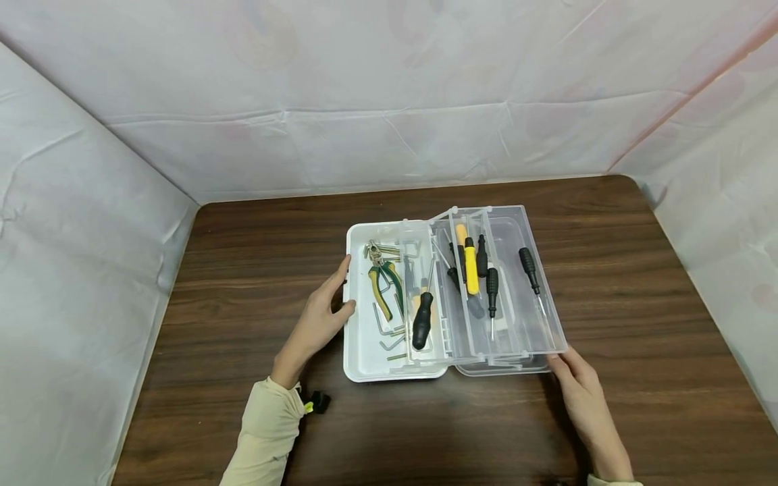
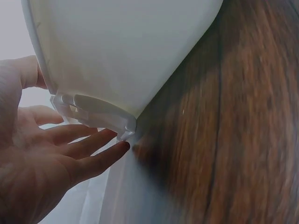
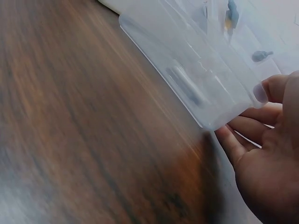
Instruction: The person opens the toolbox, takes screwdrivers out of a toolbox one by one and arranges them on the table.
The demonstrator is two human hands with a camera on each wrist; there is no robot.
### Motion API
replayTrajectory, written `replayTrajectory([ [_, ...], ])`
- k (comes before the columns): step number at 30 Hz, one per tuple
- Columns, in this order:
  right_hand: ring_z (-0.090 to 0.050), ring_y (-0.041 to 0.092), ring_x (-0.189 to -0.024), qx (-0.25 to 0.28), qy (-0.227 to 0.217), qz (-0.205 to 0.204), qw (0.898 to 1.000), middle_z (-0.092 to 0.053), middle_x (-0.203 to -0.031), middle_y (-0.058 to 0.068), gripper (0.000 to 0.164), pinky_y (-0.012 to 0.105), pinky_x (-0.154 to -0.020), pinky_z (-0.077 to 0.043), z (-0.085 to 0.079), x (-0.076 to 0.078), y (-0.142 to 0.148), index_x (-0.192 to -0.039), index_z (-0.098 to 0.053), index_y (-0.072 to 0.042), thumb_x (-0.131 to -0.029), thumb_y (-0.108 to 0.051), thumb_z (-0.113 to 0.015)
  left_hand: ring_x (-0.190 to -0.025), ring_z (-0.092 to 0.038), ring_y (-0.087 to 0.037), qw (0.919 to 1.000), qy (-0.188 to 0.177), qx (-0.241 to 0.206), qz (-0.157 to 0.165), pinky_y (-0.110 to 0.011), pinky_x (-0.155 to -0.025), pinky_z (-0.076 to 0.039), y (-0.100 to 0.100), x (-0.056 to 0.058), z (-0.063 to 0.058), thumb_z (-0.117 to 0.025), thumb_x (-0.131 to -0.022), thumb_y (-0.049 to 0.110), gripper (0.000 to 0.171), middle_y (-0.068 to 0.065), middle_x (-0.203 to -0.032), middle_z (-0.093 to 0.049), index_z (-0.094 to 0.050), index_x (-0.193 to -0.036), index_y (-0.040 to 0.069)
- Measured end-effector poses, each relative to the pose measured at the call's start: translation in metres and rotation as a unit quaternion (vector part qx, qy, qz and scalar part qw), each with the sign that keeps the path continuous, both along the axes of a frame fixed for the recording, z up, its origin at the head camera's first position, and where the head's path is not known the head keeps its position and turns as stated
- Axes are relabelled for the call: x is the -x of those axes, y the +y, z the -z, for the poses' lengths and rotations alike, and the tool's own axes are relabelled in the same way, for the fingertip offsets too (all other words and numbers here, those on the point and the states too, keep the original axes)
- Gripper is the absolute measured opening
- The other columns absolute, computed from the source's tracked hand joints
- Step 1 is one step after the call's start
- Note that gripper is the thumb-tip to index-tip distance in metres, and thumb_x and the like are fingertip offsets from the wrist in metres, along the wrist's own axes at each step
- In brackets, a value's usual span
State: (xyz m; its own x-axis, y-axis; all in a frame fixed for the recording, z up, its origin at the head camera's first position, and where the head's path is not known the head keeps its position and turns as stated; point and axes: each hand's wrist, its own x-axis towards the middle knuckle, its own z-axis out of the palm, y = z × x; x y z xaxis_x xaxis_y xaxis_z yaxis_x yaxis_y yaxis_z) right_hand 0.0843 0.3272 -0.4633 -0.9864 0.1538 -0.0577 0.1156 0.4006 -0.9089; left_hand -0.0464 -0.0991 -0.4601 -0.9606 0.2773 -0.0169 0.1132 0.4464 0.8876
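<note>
Toolbox: found opened out near the middle of the brown wood-grain counter, between the two hands.
White base: set at the left; pliers with green-and-yellow handles and several metal hex keys are contained in it.
Clear tray: overlaps the base's right part and is extended rightward over a clear lid.
Tray tools: a large black-handled screwdriver is seen at the left part, a yellow-handled tool among darker ones in the middle, and a slim black screwdriver in the right compartment.
Left hand: fingers spread and nearly straight, laid by the white latch; the base's rim is touched by the thumb.
Right hand: partly closed; the tray's near right corner is held between thumb and fingers.
</note>
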Motion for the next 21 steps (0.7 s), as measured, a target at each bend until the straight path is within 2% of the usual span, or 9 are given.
replayTrajectory([
  [7, -0.048, -0.02, -0.123, -0.018, -0.004, -0.026, 0.999, -0.054, -0.132, -0.037, 0.042, 0.003, -0.097, -0.04, -0.001, 0.001, -0.001, -0.147, -0.052, 0.007, -0.111, -0.014, -0.047, -0.162, -0.022, -0.027, 0.9998, -0.012, 0.006, -0.013, -0.056, -0.129, -0.024, -0.006, -0.004, 0.001, -0.06, -0.104, 0.012, 0.077, -0.004, -0.174, -0.022, -0.018, -0.168, 0.022],
  [14, -0.055, -0.007, -0.106, -0.04, -0.007, -0.023, 0.999, -0.057, -0.127, -0.034, 0.04, 0.011, -0.081, -0.045, -0.004, 0.002, 0.001, -0.147, -0.054, 0.002, -0.111, -0.016, -0.048, -0.151, -0.043, -0.029, 0.9979, -0.019, -0.035, -0.051, -0.055, -0.115, -0.047, -0.005, -0.017, 0.0, -0.063, -0.104, 0.015, 0.073, -0.009, -0.167, -0.039, -0.025, -0.167, 0.015],
  [17, -0.055, -0.005, -0.102, -0.038, -0.006, -0.023, 0.999, -0.058, -0.125, -0.033, 0.039, 0.014, -0.08, -0.045, -0.004, 0.001, 0.002, -0.145, -0.054, 0.003, -0.111, -0.015, -0.048, -0.149, -0.044, -0.028, 0.9971, -0.012, -0.047, -0.059, -0.052, -0.111, -0.051, -0.002, -0.022, 0.0, -0.062, -0.104, 0.012, 0.07, -0.009, -0.166, -0.04, -0.028, -0.166, 0.015],
  [21, -0.054, -0.011, -0.108, -0.035, -0.007, -0.025, 0.999, -0.057, -0.127, -0.034, 0.039, 0.01, -0.083, -0.044, -0.003, 0.0, 0.003, -0.145, -0.054, 0.004, -0.111, -0.014, -0.047, -0.149, -0.044, -0.026, 0.9962, -0.005, -0.057, -0.066, -0.051, -0.109, -0.053, 0.001, -0.03, -0.004, -0.062, -0.103, 0.005, 0.069, -0.009, -0.164, -0.041, -0.033, -0.164, 0.016],
])
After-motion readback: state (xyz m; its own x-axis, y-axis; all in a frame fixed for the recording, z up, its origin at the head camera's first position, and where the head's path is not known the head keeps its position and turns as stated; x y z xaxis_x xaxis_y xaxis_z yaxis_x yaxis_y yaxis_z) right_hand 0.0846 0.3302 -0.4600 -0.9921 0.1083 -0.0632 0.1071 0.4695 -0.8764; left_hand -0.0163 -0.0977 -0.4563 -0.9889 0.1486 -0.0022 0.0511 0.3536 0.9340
